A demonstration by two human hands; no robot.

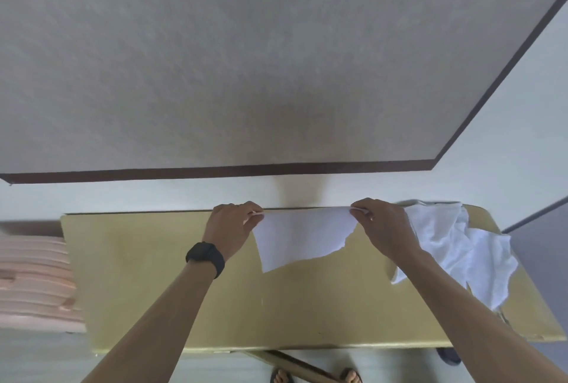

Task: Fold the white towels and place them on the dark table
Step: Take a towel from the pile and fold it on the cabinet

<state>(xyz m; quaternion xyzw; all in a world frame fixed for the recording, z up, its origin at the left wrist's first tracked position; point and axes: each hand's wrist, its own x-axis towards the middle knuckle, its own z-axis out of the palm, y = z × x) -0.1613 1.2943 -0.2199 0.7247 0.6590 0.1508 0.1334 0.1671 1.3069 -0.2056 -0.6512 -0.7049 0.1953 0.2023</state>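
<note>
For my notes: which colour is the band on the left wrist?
Black; the wrist band shows clearly in the head view, just below the left hand.

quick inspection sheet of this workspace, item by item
surface: yellowish table, mostly bare, worn spots at its right edge
job's things: one white towel held up by its two top corners, lower part hanging over the table; a loose pile of white towels at the table's right end, unfolded
clutter: nothing seen
grippers: left hand and right hand each pinch a towel corner with the fingers; black wristband on the left wrist
cables: nothing seen
surroundings: pale wall with a dark band; a pink ribbed object left of the table; sandalled feet below the near edge
</note>
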